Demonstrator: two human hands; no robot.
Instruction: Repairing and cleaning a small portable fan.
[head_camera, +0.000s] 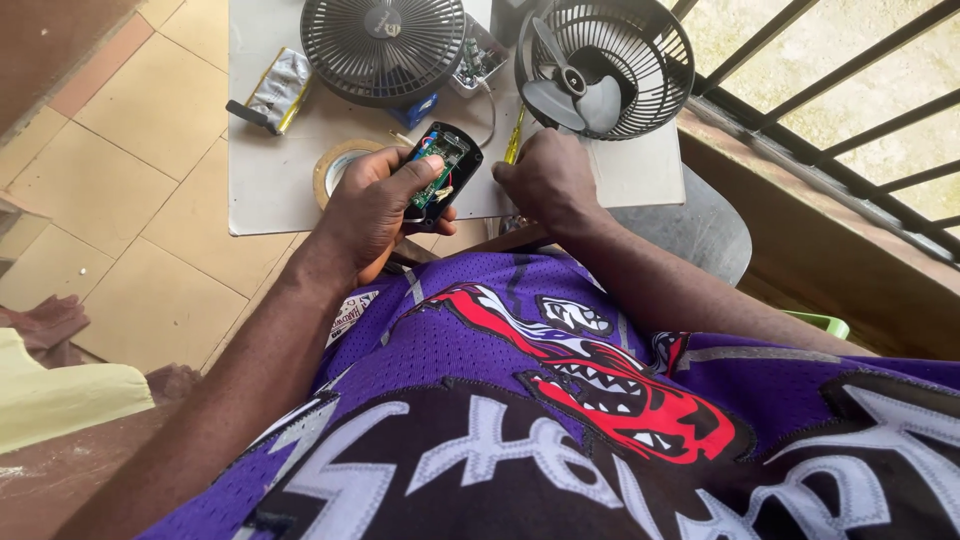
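Note:
My left hand (375, 205) grips a small black open casing (443, 162) with a green circuit board and coloured wires inside it. My right hand (545, 178) is closed around a yellow-handled screwdriver (514, 137), held just right of the casing. Both hands hover over the near edge of a white board (262, 180) used as a tabletop. A thin wire runs from the casing toward the fan parts behind it.
On the board stand a black fan grille (382, 45), an opened fan with grey blades (603, 65), a tape roll (338, 163), a silver battery pack (279, 90) and a small circuit part (476, 58). A metal railing (850, 110) runs at right; tiled floor at left.

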